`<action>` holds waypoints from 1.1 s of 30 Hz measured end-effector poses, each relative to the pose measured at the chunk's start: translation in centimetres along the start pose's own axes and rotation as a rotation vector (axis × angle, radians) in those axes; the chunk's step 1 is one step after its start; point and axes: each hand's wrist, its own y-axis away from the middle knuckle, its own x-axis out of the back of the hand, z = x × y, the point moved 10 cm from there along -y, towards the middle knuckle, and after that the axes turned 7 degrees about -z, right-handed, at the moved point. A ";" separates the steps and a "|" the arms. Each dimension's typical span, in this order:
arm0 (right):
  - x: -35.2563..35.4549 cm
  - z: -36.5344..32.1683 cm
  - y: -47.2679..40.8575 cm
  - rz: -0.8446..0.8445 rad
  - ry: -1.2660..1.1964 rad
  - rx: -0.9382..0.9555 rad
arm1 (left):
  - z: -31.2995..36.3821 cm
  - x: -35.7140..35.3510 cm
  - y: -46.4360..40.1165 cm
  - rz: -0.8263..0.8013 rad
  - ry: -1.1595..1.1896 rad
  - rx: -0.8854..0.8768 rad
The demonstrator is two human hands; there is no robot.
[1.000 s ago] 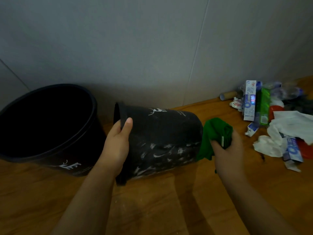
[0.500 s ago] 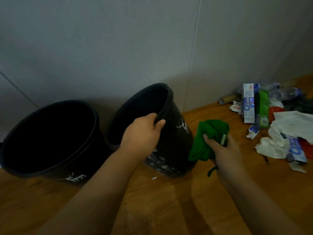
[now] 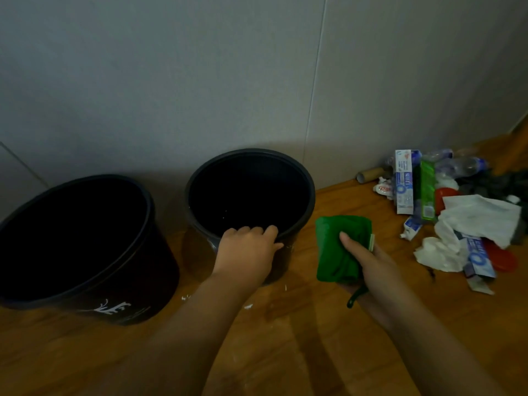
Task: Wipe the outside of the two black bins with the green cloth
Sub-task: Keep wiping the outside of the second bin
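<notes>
Two black bins stand upright on the wooden floor against the grey wall. The left bin (image 3: 120,298) shows a white deer print low on its side. The right bin (image 3: 310,192) is a little smaller, and my left hand (image 3: 247,251) grips its near rim, fingers curled over the edge. Just right of that bin, my right hand (image 3: 368,261) holds the bunched green cloth (image 3: 337,247) above the floor, apart from the bin's side.
A pile of rubbish (image 3: 457,215) lies on the floor at the right: toothpaste boxes, white tissue, plastic bottles, red lids, a cardboard tube (image 3: 370,174). Small white flecks (image 3: 187,297) dot the floor (image 3: 285,352) in front of the bins.
The right bin went from lying on its side, to tilted, to standing upright, turned by my left hand on its rim. My right hand with the cloth drew slightly away from its side.
</notes>
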 end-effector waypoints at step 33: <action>-12.7 -10.1 5.5 -0.269 0.468 0.075 | -8.1 7.9 9.0 -0.275 1.898 0.204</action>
